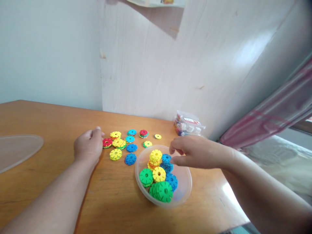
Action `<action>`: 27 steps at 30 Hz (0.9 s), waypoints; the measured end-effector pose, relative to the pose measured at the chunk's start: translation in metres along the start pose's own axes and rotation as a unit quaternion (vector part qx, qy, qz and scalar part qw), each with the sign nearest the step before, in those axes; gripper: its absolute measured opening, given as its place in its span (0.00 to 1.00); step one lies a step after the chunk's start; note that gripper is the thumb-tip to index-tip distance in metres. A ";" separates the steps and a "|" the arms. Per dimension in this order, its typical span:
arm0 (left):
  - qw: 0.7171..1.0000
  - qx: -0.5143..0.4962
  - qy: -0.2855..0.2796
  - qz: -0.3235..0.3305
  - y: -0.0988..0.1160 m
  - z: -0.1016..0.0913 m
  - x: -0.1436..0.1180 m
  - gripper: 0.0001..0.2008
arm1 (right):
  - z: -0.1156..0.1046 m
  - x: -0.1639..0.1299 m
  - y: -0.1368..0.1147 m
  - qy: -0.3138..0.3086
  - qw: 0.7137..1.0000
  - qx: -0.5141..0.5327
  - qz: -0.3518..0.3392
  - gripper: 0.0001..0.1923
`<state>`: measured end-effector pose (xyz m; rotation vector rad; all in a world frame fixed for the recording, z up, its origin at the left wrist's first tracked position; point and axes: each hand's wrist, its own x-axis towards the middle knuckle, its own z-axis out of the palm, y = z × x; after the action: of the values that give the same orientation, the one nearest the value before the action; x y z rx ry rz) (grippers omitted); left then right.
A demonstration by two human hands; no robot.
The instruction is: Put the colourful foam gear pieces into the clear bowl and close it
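A: Green discs [162,191] are sitting nearest the camera, piled at the front of the clear plastic bowl [185,191], with yellow discs [159,174] and blue discs [170,178] lying just behind them. So a good share of the pieces is already lying in the bowl, judging by the heap.

B: And the right hand [195,152] is hovering over the bowl's far rim. Its fingers are curling downward, thumb and forefinger drawn close together just above the blue pieces, but whether they are pinching a disc cannot be told; nothing is showing between the tips.

A: The left hand [88,145] is resting on the wooden table [48,120] farther left, loosely curled, knuckles up. Its fingertips are touching or nearly touching the red disc [107,142] at the edge of the loose scatter.

B: That scatter [129,143] is what appears to be left: roughly a dozen yellow, blue and red pieces lying on the table between the left hand and the bowl, beyond the bowl's far-left rim.

A: Off at the far left edge a clear lid [17,149] is lying flat. Beyond everything, a small clear box [188,124] is standing against the pale wall [146,65], with a pink curtain [273,113] hanging at the right.
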<state>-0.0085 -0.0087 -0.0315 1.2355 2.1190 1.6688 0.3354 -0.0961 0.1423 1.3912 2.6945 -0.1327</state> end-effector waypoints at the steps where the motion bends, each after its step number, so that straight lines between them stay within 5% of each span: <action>1: 1.000 -0.004 0.001 -0.003 0.001 -0.001 0.000 0.24 | -0.002 0.007 0.000 0.007 1.000 0.007 0.000 0.15; 7: 1.000 -0.003 -0.006 -0.009 0.008 -0.006 -0.002 0.21 | 0.002 0.074 0.000 0.060 0.997 -0.012 -0.048 0.13; 14: 1.000 0.007 -0.011 -0.016 0.009 -0.007 -0.003 0.22 | 0.031 0.149 0.016 -0.027 0.996 -0.053 -0.059 0.23; 17: 1.000 0.002 -0.012 -0.016 0.008 -0.006 -0.004 0.22 | 0.041 0.160 0.021 -0.066 0.996 -0.043 -0.042 0.28; 27: 1.000 0.000 -0.007 -0.013 0.007 -0.004 -0.004 0.22 | 0.055 0.167 0.022 -0.078 0.993 -0.065 -0.053 0.22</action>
<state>-0.0047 -0.0148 -0.0250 1.2112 2.1173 1.6448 0.2607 0.0444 0.0650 1.1510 2.5968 -0.0699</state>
